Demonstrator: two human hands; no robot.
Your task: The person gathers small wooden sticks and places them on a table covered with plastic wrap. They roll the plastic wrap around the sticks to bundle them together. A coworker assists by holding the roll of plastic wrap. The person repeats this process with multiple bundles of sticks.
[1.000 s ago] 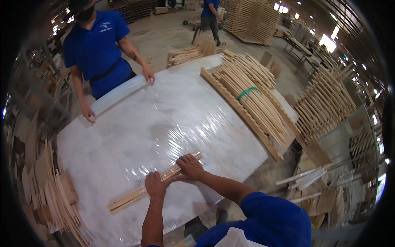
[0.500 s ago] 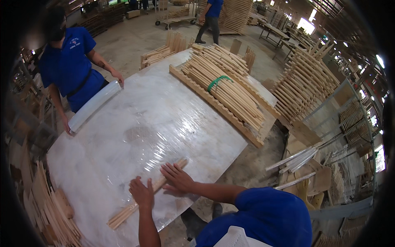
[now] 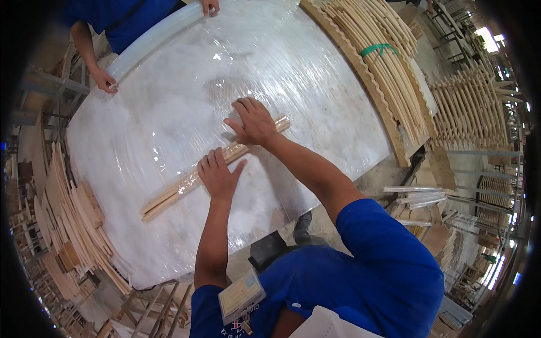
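A small bundle of slim wooden sticks [image 3: 179,189] lies slantwise on the table, wrapped in shiny clear film. My left hand [image 3: 218,177] rests across its middle, fingers stretched and thumb apart. Farther along, my right hand [image 3: 255,123] is over the bundle near its far right end, with spread fingers reaching past it onto the film. Clear plastic film [image 3: 287,73] spreads over the tabletop. At the far left, a co-worker's two hands hold the ends of a long roll of film [image 3: 155,42].
On the table's right, a wooden rack with wavy edges [image 3: 360,73] holds many sticks tied with a green band [image 3: 378,49]. Stacked sticks [image 3: 470,107] stand beyond it. Wood strips [image 3: 81,219] lean by the left edge. Wrapped bundles [image 3: 417,197] lie at right.
My view has tilted down and turned. The bundle now lies farther from me on the film, and both hands have reached forward with it. The co-worker still holds the roll.
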